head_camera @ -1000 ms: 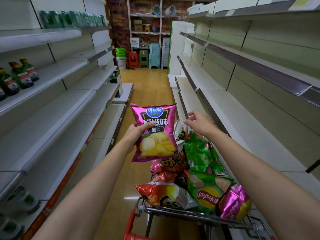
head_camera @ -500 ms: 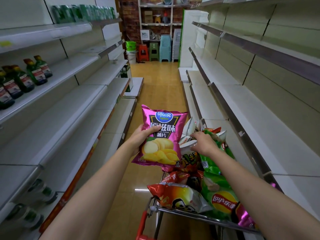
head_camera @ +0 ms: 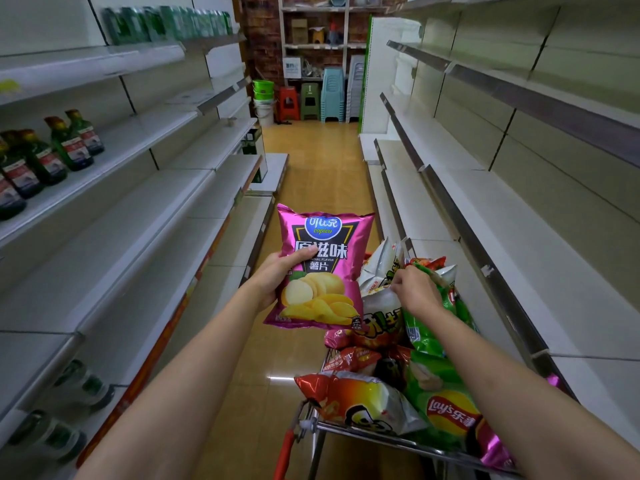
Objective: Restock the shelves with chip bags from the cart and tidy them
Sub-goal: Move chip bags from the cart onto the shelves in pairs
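The left hand (head_camera: 277, 278) holds a pink chip bag (head_camera: 320, 268) up in the air, just past the far left corner of the cart (head_camera: 398, 441). The thumb lies across the front of the bag and the other fingers are hidden behind it, so the hand is clamped on the bag's left edge.

The right hand (head_camera: 415, 289) reaches down into the far end of the cart. Its fingers are curled and pinch the top of a white chip bag (head_camera: 377, 271) that stands in the pile. A green chip bag (head_camera: 446, 407) and an orange chip bag (head_camera: 360, 400) lie at the near end of the cart, by the rail.

These bags look very light and puffy, like little pillows full of air. The shiny skin is probably slippery and crinkly. The chips inside will break if squeezed hard. So it seems best to pinch a bag by its flat top seam or hold it softly by one side edge, not press on the fat middle.

The white shelves (head_camera: 519, 271) on the right, next to the cart, look like a close place for the bags.
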Demonstrator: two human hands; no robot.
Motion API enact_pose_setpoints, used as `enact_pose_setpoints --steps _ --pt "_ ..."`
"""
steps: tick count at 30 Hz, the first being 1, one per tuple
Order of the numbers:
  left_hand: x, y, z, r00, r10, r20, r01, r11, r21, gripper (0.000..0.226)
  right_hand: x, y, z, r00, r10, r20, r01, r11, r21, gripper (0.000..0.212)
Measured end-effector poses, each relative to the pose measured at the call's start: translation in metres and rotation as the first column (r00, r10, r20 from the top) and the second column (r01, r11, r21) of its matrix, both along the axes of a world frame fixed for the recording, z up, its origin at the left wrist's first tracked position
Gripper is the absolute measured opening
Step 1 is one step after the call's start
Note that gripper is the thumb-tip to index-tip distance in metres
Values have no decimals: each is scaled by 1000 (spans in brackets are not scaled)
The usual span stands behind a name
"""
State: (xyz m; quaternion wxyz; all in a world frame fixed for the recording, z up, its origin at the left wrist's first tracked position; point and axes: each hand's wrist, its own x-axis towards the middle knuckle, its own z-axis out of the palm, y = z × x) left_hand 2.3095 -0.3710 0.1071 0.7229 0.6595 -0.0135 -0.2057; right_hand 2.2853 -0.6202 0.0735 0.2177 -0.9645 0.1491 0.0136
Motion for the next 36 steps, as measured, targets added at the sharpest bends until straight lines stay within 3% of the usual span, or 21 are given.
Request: enact_pose_setpoints --steps 10,21,27,31,36 --pt "2 -10 9 998 -16 61 19 998 -55 56 -7 -15 32 997 4 80 -25 967 253 14" --pt "-7 -18 29 988 -82 134 97 990 -106 59 -28 -19 80 973 -67 219 0 956 293 18" --pt "-19 -31 44 957 -241 160 255 964 -76 44 -43 -20 100 919 -158 360 9 924 382 16" --pt "-26 -43 53 917 -360 172 379 921 -88 39 -53 -26 105 917 -184 355 4 892 452 17" --pt "-34 -66 57 860 -485 161 504 856 -114 57 -78 -33 107 918 -241 314 -17 769 638 20"
